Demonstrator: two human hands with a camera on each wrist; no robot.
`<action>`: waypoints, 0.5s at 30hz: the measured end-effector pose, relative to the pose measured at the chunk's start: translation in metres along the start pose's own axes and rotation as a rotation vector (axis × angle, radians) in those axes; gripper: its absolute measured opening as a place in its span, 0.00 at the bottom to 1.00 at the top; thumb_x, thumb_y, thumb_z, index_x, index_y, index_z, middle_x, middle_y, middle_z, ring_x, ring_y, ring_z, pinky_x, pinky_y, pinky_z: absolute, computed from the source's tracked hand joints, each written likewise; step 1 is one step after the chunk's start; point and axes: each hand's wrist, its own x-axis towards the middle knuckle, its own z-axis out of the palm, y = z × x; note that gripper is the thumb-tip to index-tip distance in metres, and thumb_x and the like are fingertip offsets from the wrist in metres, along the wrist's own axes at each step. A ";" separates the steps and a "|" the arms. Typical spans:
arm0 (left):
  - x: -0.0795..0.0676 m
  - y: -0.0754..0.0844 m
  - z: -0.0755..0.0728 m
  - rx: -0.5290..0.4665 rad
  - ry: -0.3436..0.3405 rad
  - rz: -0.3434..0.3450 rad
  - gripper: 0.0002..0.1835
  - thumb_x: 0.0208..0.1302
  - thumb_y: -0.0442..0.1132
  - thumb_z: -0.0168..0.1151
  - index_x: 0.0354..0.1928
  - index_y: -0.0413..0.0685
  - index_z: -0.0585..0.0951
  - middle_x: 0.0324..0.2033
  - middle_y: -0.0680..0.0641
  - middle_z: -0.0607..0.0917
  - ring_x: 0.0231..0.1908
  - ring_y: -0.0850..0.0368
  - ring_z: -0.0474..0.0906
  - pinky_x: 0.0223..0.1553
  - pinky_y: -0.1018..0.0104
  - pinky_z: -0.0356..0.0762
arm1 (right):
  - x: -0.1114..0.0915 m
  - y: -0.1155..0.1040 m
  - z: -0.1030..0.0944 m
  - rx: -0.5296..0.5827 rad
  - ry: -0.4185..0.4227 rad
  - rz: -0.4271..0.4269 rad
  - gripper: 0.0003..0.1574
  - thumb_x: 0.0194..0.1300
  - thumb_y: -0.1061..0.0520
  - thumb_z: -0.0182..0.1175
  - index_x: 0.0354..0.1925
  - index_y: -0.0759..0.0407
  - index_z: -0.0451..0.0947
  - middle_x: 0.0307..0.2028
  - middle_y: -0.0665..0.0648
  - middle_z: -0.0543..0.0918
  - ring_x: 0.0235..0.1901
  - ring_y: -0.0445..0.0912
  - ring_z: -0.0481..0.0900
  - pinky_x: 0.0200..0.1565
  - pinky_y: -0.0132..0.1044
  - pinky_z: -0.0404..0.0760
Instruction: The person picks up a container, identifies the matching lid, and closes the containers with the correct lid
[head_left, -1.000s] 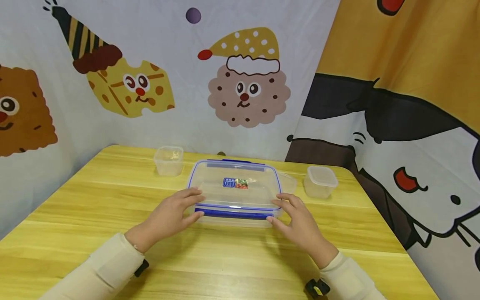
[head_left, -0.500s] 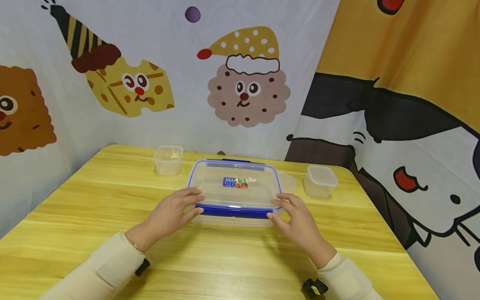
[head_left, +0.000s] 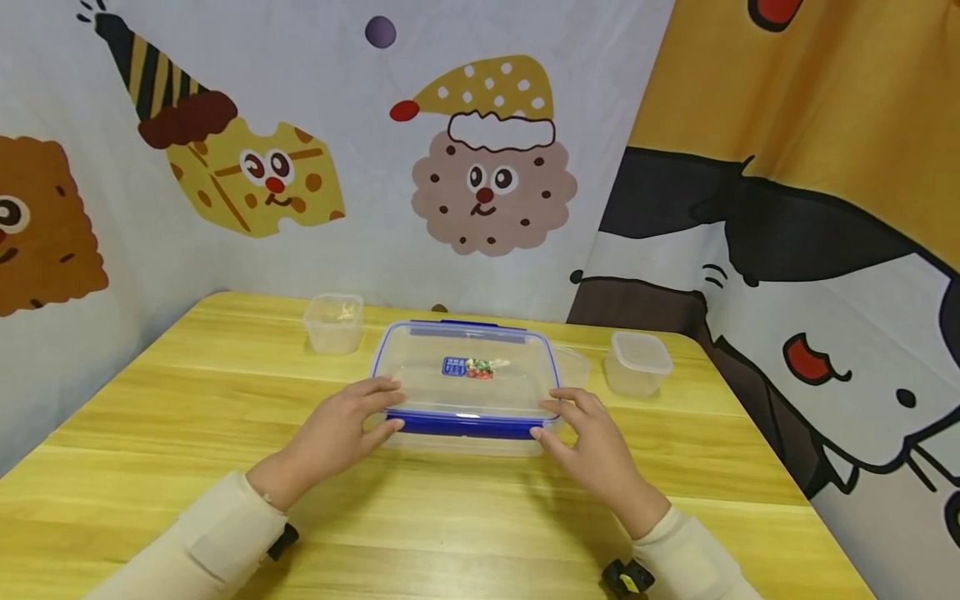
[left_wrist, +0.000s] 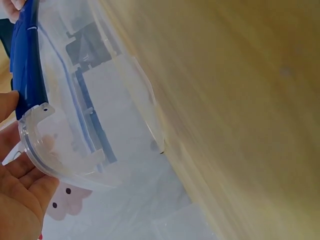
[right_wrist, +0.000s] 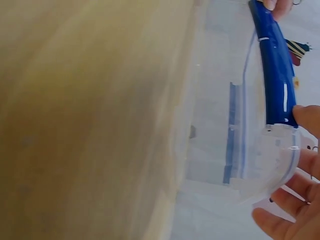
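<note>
A clear food container (head_left: 465, 446) with a blue-edged lid (head_left: 420, 375) sits at the middle of the table. The blue latch (head_left: 465, 424) along its near side stands lifted outward. My left hand (head_left: 335, 429) holds the near left corner, thumb at the latch's end and fingers over the lid's rim. At the near right corner my right hand (head_left: 596, 446) grips likewise. The left wrist view shows that thumb against the blue latch (left_wrist: 29, 65), the fingers about the corner. In the right wrist view the thumb touches the latch (right_wrist: 277, 75) while the smaller fingers spread beside the corner.
A small clear tub (head_left: 334, 325) stands behind on the left. On the right stands another small tub (head_left: 638, 364), a lid apparently on it. A flat clear piece (head_left: 573, 367) lies partly hidden behind the container. The wooden table (head_left: 450, 533) meets a cartoon-printed cloth (head_left: 300, 267).
The near latch has swung up and outward, with both thumbs moving up slightly along with it. The fingers stay on the corners. The whole view has shifted a little.
</note>
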 end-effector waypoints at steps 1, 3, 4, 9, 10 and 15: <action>0.000 0.000 0.000 -0.004 0.002 -0.004 0.20 0.62 0.42 0.67 0.55 0.42 0.81 0.58 0.40 0.78 0.59 0.41 0.74 0.58 0.46 0.73 | 0.001 0.000 -0.001 0.007 -0.006 0.002 0.25 0.57 0.49 0.71 0.50 0.60 0.82 0.55 0.59 0.77 0.57 0.56 0.72 0.56 0.55 0.75; 0.000 0.001 0.001 -0.014 0.005 -0.013 0.20 0.62 0.42 0.67 0.55 0.42 0.81 0.58 0.40 0.78 0.59 0.41 0.74 0.58 0.46 0.73 | 0.002 0.000 -0.002 0.021 -0.019 0.005 0.25 0.56 0.50 0.71 0.50 0.61 0.82 0.55 0.59 0.77 0.57 0.56 0.72 0.56 0.55 0.75; 0.000 0.001 0.001 -0.019 0.006 -0.016 0.20 0.62 0.42 0.67 0.55 0.42 0.81 0.58 0.40 0.78 0.59 0.41 0.73 0.58 0.46 0.73 | 0.002 0.000 -0.003 0.029 -0.025 0.006 0.25 0.56 0.51 0.71 0.50 0.61 0.82 0.54 0.59 0.77 0.57 0.56 0.72 0.56 0.54 0.75; 0.000 0.003 0.000 -0.060 0.006 -0.044 0.20 0.61 0.41 0.68 0.54 0.42 0.81 0.58 0.40 0.78 0.59 0.41 0.73 0.58 0.46 0.73 | 0.005 0.000 -0.006 0.040 -0.052 0.004 0.24 0.55 0.53 0.72 0.49 0.61 0.82 0.54 0.59 0.76 0.56 0.56 0.71 0.55 0.54 0.76; 0.000 0.004 0.000 -0.070 0.006 -0.051 0.20 0.60 0.40 0.68 0.54 0.42 0.81 0.58 0.40 0.77 0.60 0.40 0.73 0.58 0.45 0.73 | 0.005 0.000 -0.007 0.041 -0.059 0.006 0.24 0.56 0.53 0.72 0.49 0.61 0.82 0.54 0.59 0.76 0.56 0.56 0.70 0.55 0.54 0.76; 0.000 0.004 0.000 -0.143 0.003 -0.102 0.19 0.60 0.38 0.68 0.53 0.40 0.81 0.59 0.39 0.77 0.60 0.39 0.72 0.58 0.46 0.72 | 0.007 -0.001 -0.009 0.056 -0.101 0.040 0.24 0.56 0.52 0.71 0.50 0.60 0.81 0.56 0.58 0.74 0.58 0.56 0.69 0.55 0.54 0.75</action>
